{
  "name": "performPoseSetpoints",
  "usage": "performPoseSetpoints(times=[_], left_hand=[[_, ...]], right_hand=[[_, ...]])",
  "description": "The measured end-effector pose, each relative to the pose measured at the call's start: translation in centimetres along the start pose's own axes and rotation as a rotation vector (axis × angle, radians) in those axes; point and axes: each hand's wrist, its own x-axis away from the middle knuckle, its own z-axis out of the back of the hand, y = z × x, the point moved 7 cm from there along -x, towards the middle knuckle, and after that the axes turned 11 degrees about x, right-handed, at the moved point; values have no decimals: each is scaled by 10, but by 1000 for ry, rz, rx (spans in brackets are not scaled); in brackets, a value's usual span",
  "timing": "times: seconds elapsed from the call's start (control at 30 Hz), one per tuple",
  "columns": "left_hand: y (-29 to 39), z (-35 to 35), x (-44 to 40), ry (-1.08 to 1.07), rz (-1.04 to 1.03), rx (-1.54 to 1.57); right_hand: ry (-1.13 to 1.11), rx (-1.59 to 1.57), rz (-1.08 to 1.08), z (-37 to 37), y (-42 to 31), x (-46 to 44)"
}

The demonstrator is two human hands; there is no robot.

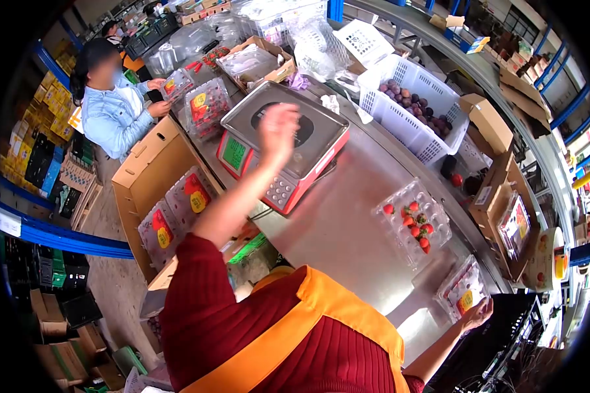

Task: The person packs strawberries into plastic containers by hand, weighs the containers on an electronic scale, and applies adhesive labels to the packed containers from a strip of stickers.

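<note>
My left hand (278, 131) is over the steel pan (246, 114) of a red weighing scale (301, 196); its fingers are smeared by motion, and I cannot tell whether it touches the pan. At the lower right, my right hand (476, 315) grips the near edge of a clear plastic punnet (462, 291) with a red and yellow label. Its contents are hard to make out. Between the scale and that punnet, an open clear tray (413, 223) of moulded cups lies on the steel table (334, 236), with several strawberries (416, 226) in it.
A cardboard box (137, 164) with labelled punnets (190, 193) stands left of the scale. Behind the table is a white crate (400, 72) of dark round fruit. Another cardboard box (505, 216) sits at right. A co-worker (111, 108) across the table holds a punnet (177, 84).
</note>
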Motion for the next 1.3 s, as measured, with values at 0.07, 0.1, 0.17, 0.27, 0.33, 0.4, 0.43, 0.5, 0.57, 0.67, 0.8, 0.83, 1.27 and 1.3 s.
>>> performPoseSetpoints(times=[0.07,0.1,0.17,0.27,0.33,0.4,0.43,0.5,0.57,0.67,0.8,0.83,1.27,1.3], left_hand=[[0,159,-56,281,-166,-696],[-7,234,-73,387,-206,-849],[-34,363,-104,567,201,-1213],[-60,434,-125,418,605,-1439],[-88,459,-138,282,729,-1381],[-101,473,-149,201,837,-1349],[-97,476,-150,310,726,-1146],[-101,474,-155,467,673,-650],[-81,441,-160,640,643,-209],[-27,389,-163,696,536,-75],[10,308,-148,469,166,-39],[46,249,-131,441,114,25],[-50,343,-111,394,97,-364],[-35,376,-123,498,-44,-823]], right_hand=[[-29,-160,95,-20,-38,34],[-120,-204,76,-34,-52,48],[-193,-196,136,-53,-91,79],[-388,-138,162,-82,-159,119],[-466,-222,141,-94,-217,148],[-570,-276,164,-108,-263,173],[-596,-305,201,-117,-279,184],[-602,-454,271,-129,-328,210],[-734,-528,250,-151,-360,233],[-922,-788,207,-156,-445,282],[-1411,-1014,119,-160,-549,361],[-1453,-1014,113,-156,-577,377],[-1662,-1233,-235,-242,-580,359],[-1618,-1080,-218,-272,-561,359]])
